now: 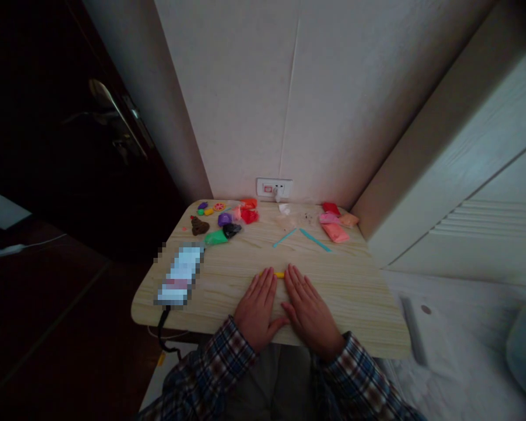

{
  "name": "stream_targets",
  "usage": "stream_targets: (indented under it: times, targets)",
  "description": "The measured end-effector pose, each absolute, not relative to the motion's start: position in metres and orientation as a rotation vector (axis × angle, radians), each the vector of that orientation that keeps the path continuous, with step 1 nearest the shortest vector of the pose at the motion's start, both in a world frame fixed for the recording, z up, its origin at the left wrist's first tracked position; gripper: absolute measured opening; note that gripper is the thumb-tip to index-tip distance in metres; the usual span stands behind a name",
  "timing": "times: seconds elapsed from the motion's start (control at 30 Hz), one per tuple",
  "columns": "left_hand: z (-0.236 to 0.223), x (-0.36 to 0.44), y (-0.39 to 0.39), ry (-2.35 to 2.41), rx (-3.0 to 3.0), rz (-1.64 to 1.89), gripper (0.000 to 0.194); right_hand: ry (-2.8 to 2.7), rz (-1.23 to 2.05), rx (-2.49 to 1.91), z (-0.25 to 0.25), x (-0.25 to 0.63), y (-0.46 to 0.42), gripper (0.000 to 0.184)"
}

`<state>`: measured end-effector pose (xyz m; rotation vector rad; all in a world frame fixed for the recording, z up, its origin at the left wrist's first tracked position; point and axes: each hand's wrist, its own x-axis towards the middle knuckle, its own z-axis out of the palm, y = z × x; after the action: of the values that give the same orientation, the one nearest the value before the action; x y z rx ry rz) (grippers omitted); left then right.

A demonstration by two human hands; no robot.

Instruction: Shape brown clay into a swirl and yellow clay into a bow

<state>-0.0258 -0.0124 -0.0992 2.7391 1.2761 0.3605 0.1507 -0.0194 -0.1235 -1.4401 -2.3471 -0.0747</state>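
Observation:
A thin yellow clay strip [279, 275] lies crosswise on the wooden table [355, 292], showing in the gap between my fingers. My left hand [258, 301] rests flat over its left part, fingers stretched forward and thumb out to the side. Over the right part lies my right hand [309, 307], also flat with straight fingers. Most of the strip's ends are hidden under the fingers. Beyond my hands are two blue-green modelling tools, a thin one [284, 237] and a wider one [315, 240].
At the back left sit a brown coiled clay piece [199, 225], small colourful pieces, and a green clay packet [217, 237]. Pink and red clay packets [334, 232] lie back right. A phone [182, 275] with a cable is at left. A wall socket [274, 187] sits behind.

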Motion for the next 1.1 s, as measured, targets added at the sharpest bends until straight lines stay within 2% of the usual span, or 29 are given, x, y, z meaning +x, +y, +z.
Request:
stream_targets:
  times: [0.3, 0.53, 0.73, 1.1]
  targets:
    - [-0.092, -0.013, 0.058, 1.411, 2.708, 0.277, 0.083, -2.351, 0.027, -1.551, -0.119, 0.152, 0.052, 0.057]
    - [-0.093, -0.033, 0.007, 1.239, 2.762, 0.226, 0.095, -2.372, -0.095, -1.465, -0.126, 0.154, 0.001, 0.066]
    - [-0.095, -0.036, -0.022, 1.265, 2.740, 0.228, 0.097, -2.364, -0.102, -1.490, -0.126, 0.153, -0.036, 0.069]
    - [-0.094, -0.013, 0.042, 1.385, 2.642, 0.319, 0.091, -2.267, -0.042, -1.590, -0.125, 0.150, 0.047, 0.062]
